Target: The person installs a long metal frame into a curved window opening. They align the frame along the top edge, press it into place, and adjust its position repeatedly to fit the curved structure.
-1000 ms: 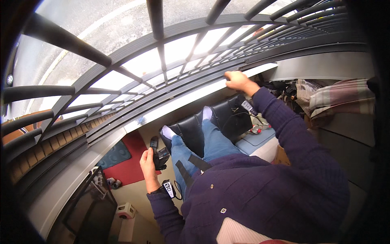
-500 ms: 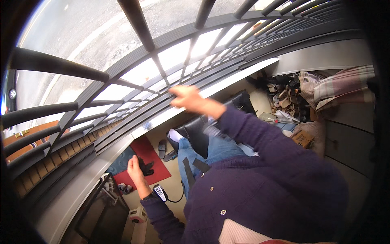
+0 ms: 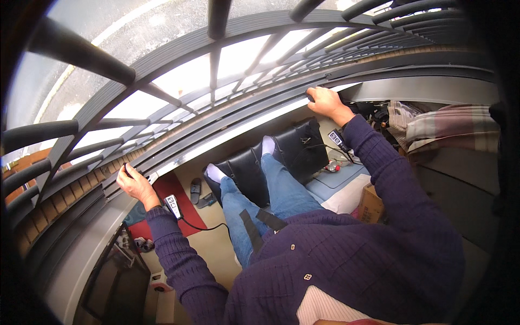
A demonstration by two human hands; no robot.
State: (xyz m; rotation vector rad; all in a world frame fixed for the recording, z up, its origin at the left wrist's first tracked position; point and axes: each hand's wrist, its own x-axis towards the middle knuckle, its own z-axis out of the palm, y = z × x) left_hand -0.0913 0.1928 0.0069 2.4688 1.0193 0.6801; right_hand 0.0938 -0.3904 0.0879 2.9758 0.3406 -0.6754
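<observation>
My left hand is at the left end of the dark window track, its fingers curled together over the rail. A small dark bit shows at those fingertips, too small to name. Farther right, my right hand lies on the inner edge of the track with its fingers closed. Something dark shows by its thumb and fingertips as well; its kind is unclear. Beyond the track stands a dark metal window grille, which neither hand touches. Below the track runs a white sill.
I stand in socks on a black padded bench. Slippers and a red mat lie on the floor. At the right are a cardboard box and a striped cloth. Outside is a road.
My right hand has moved right and down from near the grille to the track. My left hand has risen leftward onto the track, and my view has shifted.
</observation>
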